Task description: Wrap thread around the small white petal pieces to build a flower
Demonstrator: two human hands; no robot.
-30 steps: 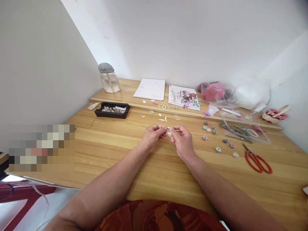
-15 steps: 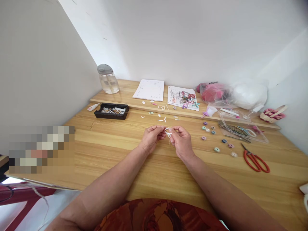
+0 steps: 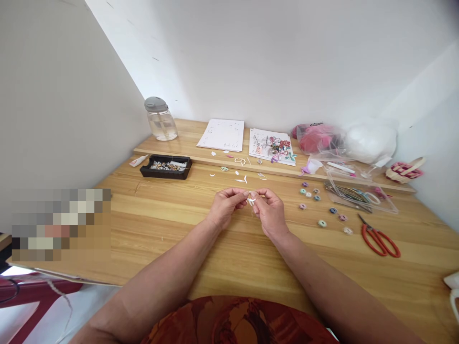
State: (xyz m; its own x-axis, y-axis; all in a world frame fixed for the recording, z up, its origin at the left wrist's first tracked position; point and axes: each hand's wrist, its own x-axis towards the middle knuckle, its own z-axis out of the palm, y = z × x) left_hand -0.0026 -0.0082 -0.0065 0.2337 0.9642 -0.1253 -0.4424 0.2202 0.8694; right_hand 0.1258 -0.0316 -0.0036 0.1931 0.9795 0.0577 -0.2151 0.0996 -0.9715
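My left hand [image 3: 226,206] and my right hand [image 3: 268,210] meet over the middle of the table, fingertips nearly touching. Between them is a small white looped piece [image 3: 251,200], pinched by the thumb and fingers of each hand; the fingers hide part of it. A thin thread hangs below it. Just beyond the hands, small white leaf-like pieces [image 3: 241,179] lie on the wood, with a green-edged oval [image 3: 224,169] and a yellowish outline shape [image 3: 240,161] farther back.
Black bead tray [image 3: 166,167] and jar [image 3: 161,119] stand at left. Paper sheets [image 3: 222,135] lie at the back. To the right are thread spools [image 3: 322,223], red-handled scissors [image 3: 380,240], a clear plastic tray [image 3: 389,206], plastic bags [image 3: 371,141] and a small basket [image 3: 404,172].
My left fingertips have moved slightly right, closer to my right fingertips, and cover more of the white piece's loop. The view has shifted very slightly.
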